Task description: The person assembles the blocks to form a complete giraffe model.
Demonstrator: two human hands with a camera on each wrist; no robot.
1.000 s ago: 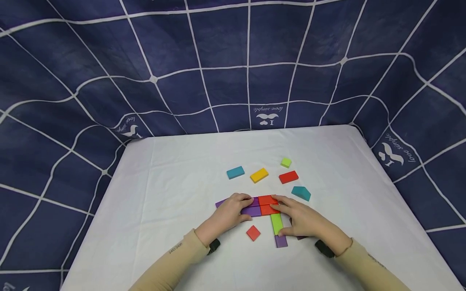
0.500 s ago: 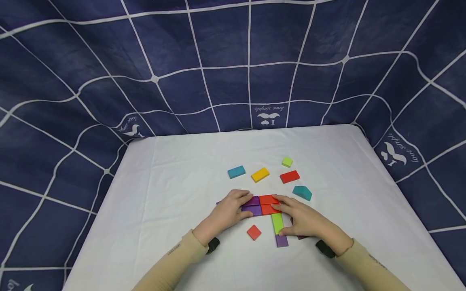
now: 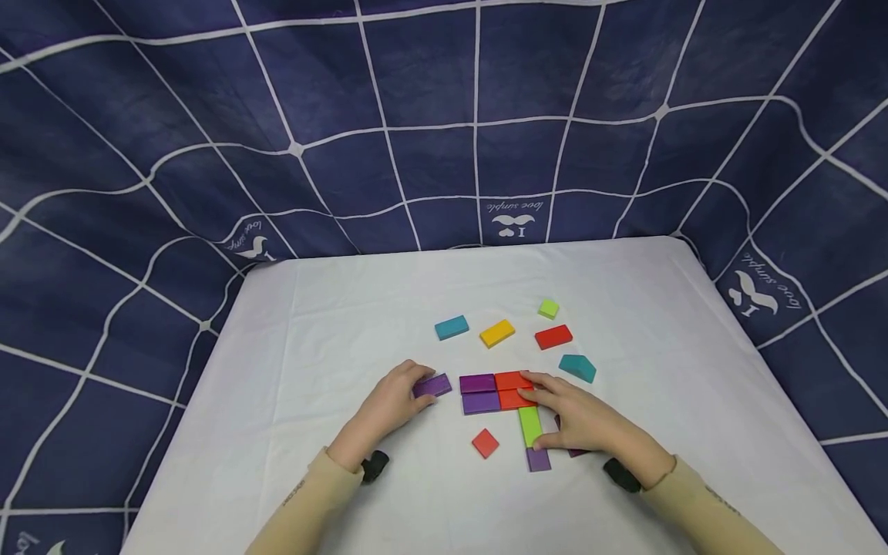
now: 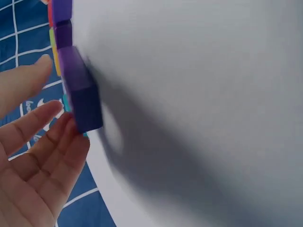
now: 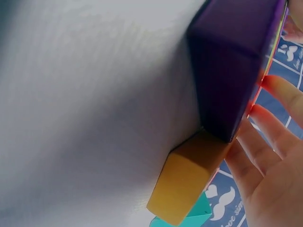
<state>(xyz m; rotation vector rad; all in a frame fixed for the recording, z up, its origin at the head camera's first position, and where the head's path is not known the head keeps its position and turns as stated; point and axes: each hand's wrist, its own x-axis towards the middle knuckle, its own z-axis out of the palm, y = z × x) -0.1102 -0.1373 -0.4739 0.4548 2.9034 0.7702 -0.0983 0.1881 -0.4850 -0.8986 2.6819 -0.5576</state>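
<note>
Fingers (image 4: 33,124) stood apart: the left hand (image 3: 391,398) flanked a smooth purple oblong block (image 3: 438,385); the right hand (image 3: 572,414) touched paired red blocks (image 3: 509,381) on the cloth-draped table (image 3: 340,324).

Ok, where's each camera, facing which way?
Head: on the head, forward and down at the table; left hand, right hand and sleeves show.
Left wrist: on that wrist, toward a purple block; left hand shows.
Right wrist: on that wrist, toward a dark purple block; right hand shows.
Shared, head and left wrist: left hand, purple block.
</note>
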